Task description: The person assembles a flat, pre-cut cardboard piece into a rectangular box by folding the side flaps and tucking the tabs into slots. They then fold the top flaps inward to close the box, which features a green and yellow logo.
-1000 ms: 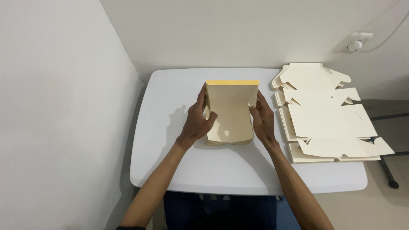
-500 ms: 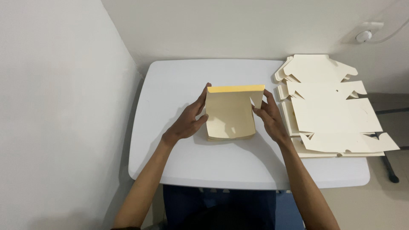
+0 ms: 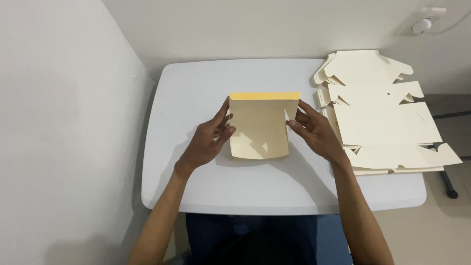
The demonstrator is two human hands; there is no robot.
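Holding the cream cardboard box at mid-tabletop, I have my left hand with fingers curled on its left wall and my right hand pinching its right flap. Flat box blanks lie stacked along the right edge.

A folded cardboard box lies on the middle of the table. The left hand touches its left edge and the right hand its right edge. A stack of flat box blanks lies on the table's right side, just beside the right hand. A wall stands left of the table and another behind it.
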